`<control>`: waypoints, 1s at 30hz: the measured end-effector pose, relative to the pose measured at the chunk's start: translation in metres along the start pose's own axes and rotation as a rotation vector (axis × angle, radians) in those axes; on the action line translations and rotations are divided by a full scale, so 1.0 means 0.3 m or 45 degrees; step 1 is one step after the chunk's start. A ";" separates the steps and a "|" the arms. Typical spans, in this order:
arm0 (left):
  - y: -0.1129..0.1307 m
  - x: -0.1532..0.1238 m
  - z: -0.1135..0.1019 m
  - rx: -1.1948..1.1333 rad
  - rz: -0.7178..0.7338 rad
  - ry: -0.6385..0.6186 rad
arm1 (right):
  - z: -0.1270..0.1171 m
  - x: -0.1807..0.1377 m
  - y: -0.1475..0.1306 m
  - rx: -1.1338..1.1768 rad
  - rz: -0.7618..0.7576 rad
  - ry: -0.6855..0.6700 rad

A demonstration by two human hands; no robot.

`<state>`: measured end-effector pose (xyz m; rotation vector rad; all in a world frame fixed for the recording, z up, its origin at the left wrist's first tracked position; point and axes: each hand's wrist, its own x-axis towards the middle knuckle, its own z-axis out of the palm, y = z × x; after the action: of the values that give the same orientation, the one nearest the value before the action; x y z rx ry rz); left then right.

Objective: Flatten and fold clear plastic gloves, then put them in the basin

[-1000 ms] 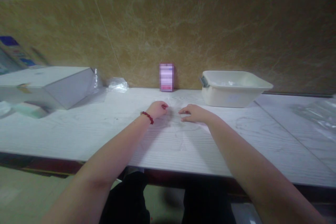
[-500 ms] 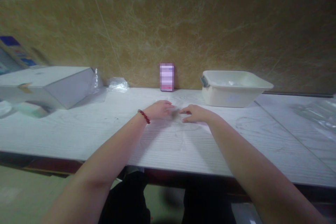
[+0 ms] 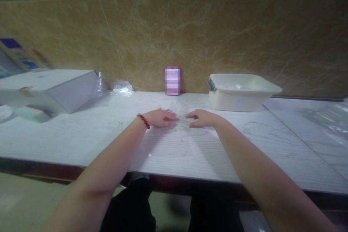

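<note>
A clear, thin plastic piece, seemingly a bag or film (image 3: 170,145), lies flat on the white wood-grain table (image 3: 89,141) in front of me. Its outline is faint against the surface. My left hand (image 3: 162,117), with a red bead bracelet (image 3: 143,120) at the wrist, rests over the plastic's upper left part, fingers apart and pointing right. Opposite it, my right hand (image 3: 203,118) touches down near the plastic's right side, thumb and fingers apart and pointing left. Neither hand visibly grips anything. A small gap separates the fingertips of the two hands.
Against the tiled wall leans a phone (image 3: 172,81) with a blurred screen. A cream plastic basin (image 3: 239,99) with a grey handle stands back right. Back left are a white box (image 3: 73,92) and crumpled clear plastic (image 3: 122,88). More clear plastic (image 3: 330,117) lies far right.
My left hand has shifted slightly left and turned, its fingers more visibly spread. My right hand has stayed nearly in place.
</note>
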<state>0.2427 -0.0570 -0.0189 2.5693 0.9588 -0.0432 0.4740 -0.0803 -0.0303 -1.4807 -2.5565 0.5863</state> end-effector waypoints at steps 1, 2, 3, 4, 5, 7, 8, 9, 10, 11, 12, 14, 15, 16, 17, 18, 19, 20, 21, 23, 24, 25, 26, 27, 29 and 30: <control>-0.002 -0.004 -0.001 -0.011 -0.009 0.003 | 0.000 0.000 0.001 0.001 -0.003 -0.003; -0.005 -0.007 -0.002 -0.016 -0.016 0.003 | -0.001 0.000 0.001 0.002 -0.001 -0.005; -0.007 -0.008 -0.002 -0.016 -0.021 0.004 | -0.001 0.000 0.001 0.007 0.002 -0.007; -0.008 -0.009 -0.001 -0.011 -0.023 0.005 | -0.002 0.000 0.001 0.013 0.006 -0.010; -0.009 -0.008 0.000 -0.004 -0.021 0.007 | -0.002 0.000 0.001 0.021 0.009 -0.011; -0.010 -0.005 0.002 0.014 -0.011 0.008 | -0.003 -0.001 0.001 0.036 0.007 -0.012; -0.010 -0.004 0.004 0.022 -0.006 0.008 | -0.003 -0.002 0.001 0.041 0.003 -0.012; -0.010 -0.003 0.005 0.030 -0.002 0.005 | -0.004 -0.002 0.000 0.042 0.000 -0.011; -0.009 -0.003 0.006 0.037 0.000 -0.002 | -0.004 -0.003 0.000 0.041 -0.007 -0.010; -0.009 -0.003 0.006 0.043 0.001 -0.014 | -0.004 -0.003 0.000 0.038 -0.014 -0.010; -0.009 -0.004 0.006 0.047 0.000 -0.030 | -0.005 -0.002 0.000 0.031 -0.020 -0.012; -0.009 -0.006 0.004 0.047 -0.013 -0.060 | -0.005 -0.002 0.000 0.016 -0.020 -0.017; -0.010 -0.007 0.004 0.043 -0.021 -0.067 | -0.005 -0.002 0.001 0.011 -0.013 -0.021; -0.011 -0.008 0.003 0.039 -0.028 -0.071 | -0.006 -0.002 0.001 0.008 -0.006 -0.024; -0.013 -0.008 0.003 0.035 -0.033 -0.071 | -0.006 -0.003 0.002 0.008 -0.001 -0.027; -0.016 -0.008 0.004 0.032 -0.034 -0.068 | -0.007 -0.004 0.003 0.010 0.000 -0.030; -0.019 -0.008 0.004 0.029 -0.032 -0.062 | -0.007 -0.005 0.003 0.014 0.000 -0.032; -0.022 -0.008 0.005 0.027 -0.029 -0.055 | -0.008 -0.006 0.003 0.021 -0.002 -0.033; -0.026 -0.008 0.006 0.027 -0.026 -0.047 | -0.009 -0.007 0.003 0.029 -0.004 -0.034; -0.031 -0.007 0.006 0.044 -0.013 -0.031 | -0.010 -0.009 0.000 0.043 0.001 -0.035; -0.033 -0.007 0.006 0.064 -0.005 -0.023 | -0.010 -0.009 -0.003 0.043 0.012 -0.029; -0.034 -0.007 0.006 0.091 0.003 -0.014 | -0.009 -0.008 -0.006 0.038 0.029 -0.016; -0.035 -0.007 0.005 0.121 0.008 -0.006 | -0.008 -0.006 -0.008 0.027 0.048 0.003; -0.036 -0.006 0.003 0.151 0.009 0.000 | -0.005 -0.004 -0.011 0.013 0.067 0.022; -0.036 -0.005 -0.001 0.206 0.002 -0.001 | 0.000 0.000 -0.014 -0.010 0.091 0.047; -0.036 -0.006 -0.003 0.229 -0.007 -0.005 | 0.002 0.002 -0.015 -0.015 0.092 0.050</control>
<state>0.2345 -0.0502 -0.0215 2.7287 1.0015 -0.1422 0.4699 -0.0819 -0.0293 -1.5783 -2.4902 0.5470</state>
